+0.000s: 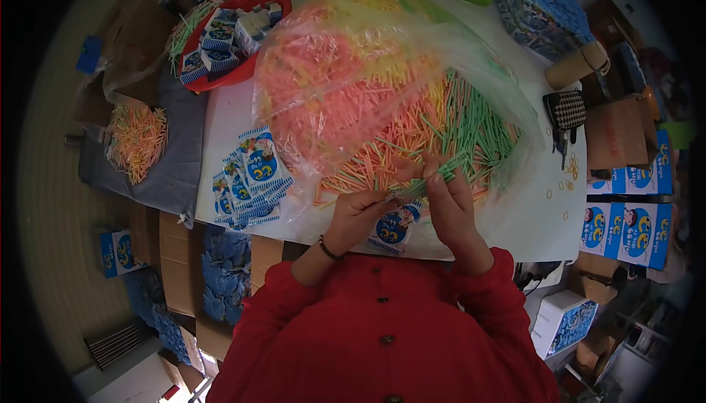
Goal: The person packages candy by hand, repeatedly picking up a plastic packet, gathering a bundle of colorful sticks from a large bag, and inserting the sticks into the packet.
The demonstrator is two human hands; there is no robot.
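A large clear plastic bag (353, 72) lies open on the white table, full of thin pink, orange, yellow and green sticks (478, 120). At its front edge my right hand (450, 201) pinches a small bunch of green sticks (446, 170). My left hand (357, 219) is closed at the top of a small blue and white packet (393, 228), which hangs over the table's front edge. The tips of the green sticks lie between the two hands. More printed packets (254, 175) are piled to the left of the bag.
A red basin (254, 2) with several blue and white packs stands at the back left. Loose sticks (138, 138) lie on a grey cloth (180, 134). Keys, a patterned pouch (566, 109), a tan cylinder (577, 65) and rubber bands (570, 171) are at the right, beside printed boxes (625, 234).
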